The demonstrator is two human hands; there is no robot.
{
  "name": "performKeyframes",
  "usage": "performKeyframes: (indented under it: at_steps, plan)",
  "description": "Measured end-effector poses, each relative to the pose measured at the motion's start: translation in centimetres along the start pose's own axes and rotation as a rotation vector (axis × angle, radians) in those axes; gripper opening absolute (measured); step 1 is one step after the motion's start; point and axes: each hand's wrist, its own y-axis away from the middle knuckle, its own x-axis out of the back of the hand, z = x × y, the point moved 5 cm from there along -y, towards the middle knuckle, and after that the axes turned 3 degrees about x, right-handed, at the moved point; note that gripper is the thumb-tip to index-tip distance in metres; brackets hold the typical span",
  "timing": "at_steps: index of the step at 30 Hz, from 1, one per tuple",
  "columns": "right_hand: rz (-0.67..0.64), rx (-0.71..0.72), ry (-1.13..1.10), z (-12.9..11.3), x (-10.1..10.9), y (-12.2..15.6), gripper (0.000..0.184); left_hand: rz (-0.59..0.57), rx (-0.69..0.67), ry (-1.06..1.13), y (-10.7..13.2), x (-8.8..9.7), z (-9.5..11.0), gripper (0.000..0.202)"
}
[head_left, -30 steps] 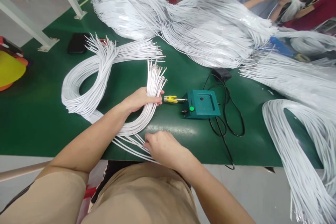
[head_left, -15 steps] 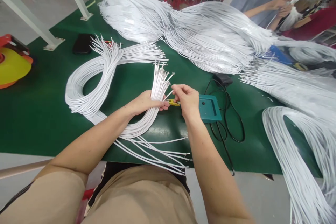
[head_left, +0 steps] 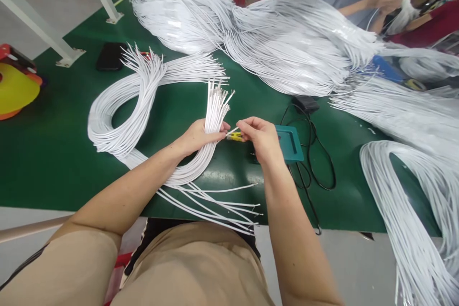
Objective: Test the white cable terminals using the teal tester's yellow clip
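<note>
My left hand [head_left: 201,137] is wrapped round a bundle of white cables [head_left: 216,110], whose tips point up and away from me. Between thumb and fingers, my right hand [head_left: 261,136] pinches the end of a single white cable [head_left: 233,131] just right of the bundle. Under that cable a small yellow tool or part [head_left: 234,136] shows; its kind is unclear. Beside my right hand lies a teal tray-like device [head_left: 294,143], partly covered by the hand. Several loose cable ends [head_left: 229,209] stretch over the table below the bundle.
Large heaps of white cable [head_left: 287,43] cover the back of the green table [head_left: 46,167], with another coil [head_left: 380,177] at right. A black cord [head_left: 332,172] loops near the device. A yellow reel [head_left: 16,88] stands left. Co-workers' hands [head_left: 389,0] are at upper right.
My right hand has moved slightly right, drawing the single cable end away from the bundle and lower. My left hand keeps its grip on the bundle. The view has shifted a little.
</note>
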Motion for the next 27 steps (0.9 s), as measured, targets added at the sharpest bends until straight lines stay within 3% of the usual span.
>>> performKeyframes:
  at_steps: [4, 7, 9, 13, 16, 27]
  plan:
    - [-0.010, -0.026, 0.178, -1.3, 2.3, 1.1, 0.021, -0.005, 0.075, 0.178, -0.2, 0.2, -0.4, 0.030]
    - [0.033, -0.039, 0.283, -1.3, 3.4, 2.1, 0.022, -0.102, 0.152, 0.341, -0.3, 0.0, -0.7, 0.032]
    - [0.006, -0.068, 0.286, -0.8, 3.0, 2.5, 0.024, -0.184, 0.156, 0.313, -0.3, -0.5, -0.7, 0.032]
    - [-0.113, -0.118, 0.128, 0.5, 0.4, 2.7, 0.025, -0.246, 0.087, 0.195, 0.2, -1.5, -0.5, 0.033]
    - [-0.070, -0.116, 0.025, 1.1, -0.9, 2.6, 0.022, -0.204, 0.099, 0.249, 0.6, -1.9, -0.5, 0.032]
    - [-0.057, -0.272, -0.559, 4.0, -2.6, 3.1, 0.020, -0.128, 0.069, 0.257, 0.4, -1.6, -0.3, 0.031]
